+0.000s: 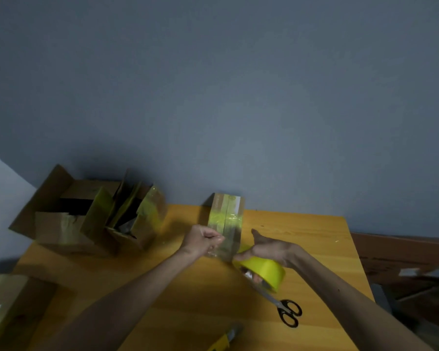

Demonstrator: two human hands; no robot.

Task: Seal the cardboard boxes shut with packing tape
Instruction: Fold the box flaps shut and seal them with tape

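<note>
Sticking to itself is what could go wrong with the tape strip. It is pulled out thin and clear between two hands, and if it is let go slack it could fold or curl up. It could also be laid down crooked, so that the slit on top is missed and the flaps are left loose. Wrinkles could be pressed in if it is pushed down too fast.

The loose end of the strip is pinched in the curled fingers of the left hand. The yellow tape roll is gripped by the right hand, with fingers pushed through its hole.

The small box is set in the middle of the table, with its far end by the wall. Its long side is pointed away from the person, toward the wall, and the slit on top is lined up the same way. The strip is held at the near end of the box; it cannot be told if the box is touched yet.

The scissors are left near the roll, with the handles toward the person. More open boxes are waiting on the left.
</note>
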